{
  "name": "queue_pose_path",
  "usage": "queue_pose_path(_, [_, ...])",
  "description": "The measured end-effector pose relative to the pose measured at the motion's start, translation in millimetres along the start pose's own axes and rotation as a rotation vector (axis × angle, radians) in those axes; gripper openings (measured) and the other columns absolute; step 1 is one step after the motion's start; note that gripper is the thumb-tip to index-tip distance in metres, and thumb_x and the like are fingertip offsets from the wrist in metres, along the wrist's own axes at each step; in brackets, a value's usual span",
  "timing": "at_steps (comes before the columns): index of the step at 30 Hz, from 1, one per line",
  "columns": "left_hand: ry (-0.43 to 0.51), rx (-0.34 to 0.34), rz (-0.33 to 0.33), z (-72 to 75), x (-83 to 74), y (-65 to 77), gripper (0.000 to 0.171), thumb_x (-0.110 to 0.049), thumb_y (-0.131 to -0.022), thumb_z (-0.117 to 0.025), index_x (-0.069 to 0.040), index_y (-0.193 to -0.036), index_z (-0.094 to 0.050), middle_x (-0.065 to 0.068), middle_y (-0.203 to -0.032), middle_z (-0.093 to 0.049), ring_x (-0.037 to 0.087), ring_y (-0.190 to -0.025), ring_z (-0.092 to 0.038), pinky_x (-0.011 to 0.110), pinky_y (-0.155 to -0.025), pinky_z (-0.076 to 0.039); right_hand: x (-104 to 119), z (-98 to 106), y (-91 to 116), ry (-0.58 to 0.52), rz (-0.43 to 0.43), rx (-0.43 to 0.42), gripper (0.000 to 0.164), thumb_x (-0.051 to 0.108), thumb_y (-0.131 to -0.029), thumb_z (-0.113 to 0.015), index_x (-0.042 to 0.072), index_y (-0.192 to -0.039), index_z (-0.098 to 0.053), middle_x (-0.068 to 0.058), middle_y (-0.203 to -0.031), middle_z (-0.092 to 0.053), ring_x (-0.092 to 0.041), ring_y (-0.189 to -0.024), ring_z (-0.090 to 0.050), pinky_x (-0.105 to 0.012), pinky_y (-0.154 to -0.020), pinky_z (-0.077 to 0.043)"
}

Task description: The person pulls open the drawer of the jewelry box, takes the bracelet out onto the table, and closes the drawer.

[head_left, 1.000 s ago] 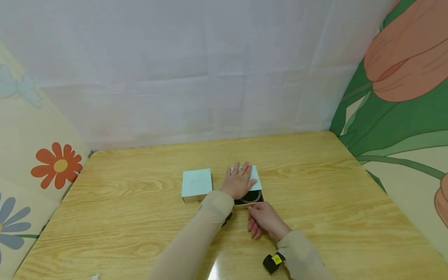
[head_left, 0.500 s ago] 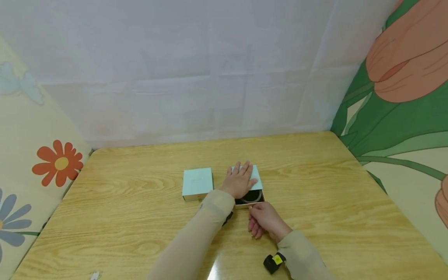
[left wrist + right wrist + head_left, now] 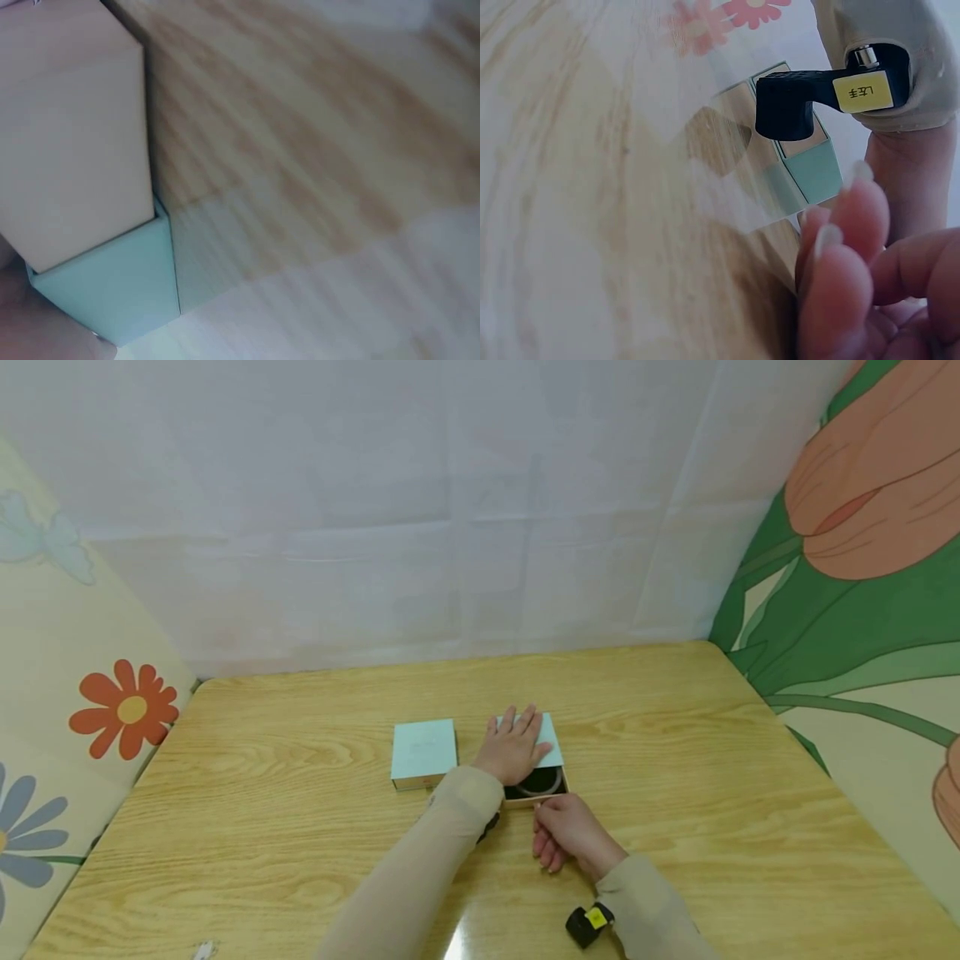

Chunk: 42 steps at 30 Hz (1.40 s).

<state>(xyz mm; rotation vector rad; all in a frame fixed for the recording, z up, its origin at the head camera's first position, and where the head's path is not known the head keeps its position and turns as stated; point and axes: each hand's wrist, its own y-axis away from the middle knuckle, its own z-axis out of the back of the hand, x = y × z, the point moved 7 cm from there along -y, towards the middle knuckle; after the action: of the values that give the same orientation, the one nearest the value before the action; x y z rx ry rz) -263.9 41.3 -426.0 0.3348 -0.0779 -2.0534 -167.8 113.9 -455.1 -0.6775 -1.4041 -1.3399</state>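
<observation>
The head view shows the left hand (image 3: 512, 752) laid flat over the pale mint outer cover (image 3: 551, 745) of a slide box, fingers spread and straight, palm down, gripping nothing. The right hand (image 3: 570, 833) comes in lower, its fingers curled, thumb and index pinching at the front edge of the box's drawer (image 3: 519, 802). The right wrist view shows the bent fingers close up, but the pinch itself is hard to see there. The drawer stands partly out of its cover toward the person, a pale ring (image 3: 542, 794) in its dark interior.

A second mint box (image 3: 423, 750) sits on the left, a narrow gap from the first; in the head view the left forearm (image 3: 408, 868) overlaps its near right corner. Both boxes are well inside the edges of the wood-grain table (image 3: 675, 760). A band of tabletop separates them from the far edge, where a white sheet (image 3: 375, 568) hangs, and broader stretches of wood run out to either side.
</observation>
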Motion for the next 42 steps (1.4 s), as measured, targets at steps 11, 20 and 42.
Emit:
queue_pose_path(11, [-0.007, 0.000, 0.000, 0.1, 0.1, -0.7, 0.062, -0.047, -0.105, -0.022, -0.016, -0.158, -0.011, -0.001, -0.163, -0.003, 0.026, -0.148, -0.001, 0.048, -0.118, -0.005, -0.9, -1.5, 2.4, -0.005, -0.004, 0.007, 0.033, 0.008, -0.102, -0.038, -0.004, -0.076, -0.056, -0.005, -0.056, -0.059, -0.009, -0.040, -0.053, -0.024, -0.038, -0.048])
queue_pose_path(20, [-0.006, 0.004, 0.007, -1.0, 0.2, -1.0, 0.062, -0.048, -0.105, -0.022, -0.017, -0.158, -0.010, -0.001, -0.163, -0.003, 0.025, -0.149, 0.000, 0.048, -0.119, -0.004, -1.2, -1.6, 3.8, -0.003, -0.004, 0.002, 0.034, 0.008, -0.103, -0.038, -0.004, -0.076, -0.056, -0.005, -0.055, -0.058, -0.009, -0.039, -0.053, -0.024, -0.037, -0.047])
queue_pose_path(42, [-0.045, -0.020, -0.017, 1.6, -0.5, -0.2, 0.062, -0.048, -0.105, -0.022, -0.016, -0.157, -0.014, -0.001, -0.163, -0.007, 0.022, -0.148, -0.006, 0.046, -0.119, -0.010, -2.2, -2.4, 6.1, -0.014, -0.017, 0.030, 0.033, 0.010, -0.103, -0.040, -0.003, -0.077, -0.056, -0.004, -0.055, -0.058, -0.009, -0.039, -0.053, -0.022, -0.037, -0.046])
